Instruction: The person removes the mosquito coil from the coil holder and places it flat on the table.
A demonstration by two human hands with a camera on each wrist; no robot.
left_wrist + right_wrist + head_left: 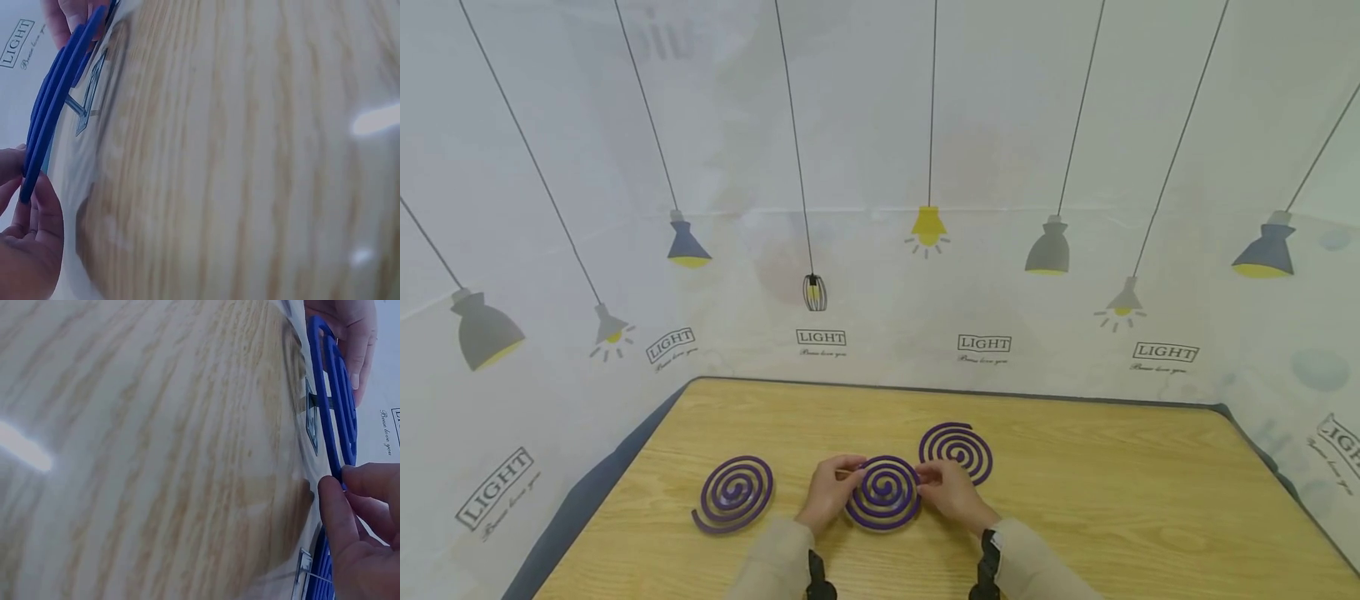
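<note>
left hand and right hand pinch the rim of one coil at its ten and two o'clock, thumbs and fingers clamped on its edge. the wrist views show a stand beneath it, post reaching up to it; whether the two are locked together i cannot tell. i'd judge the step to be seating or straightening the coil on that stand; the next move seems to call for holding it level, then loosening both grips evenly. at nine o'clock, well apart, lies a second coil. at two o'clock, just past the right hand, is a third coil, partly hidden by it. at twelve, beyond the counter, hangs a wall printed with lamps.
</note>
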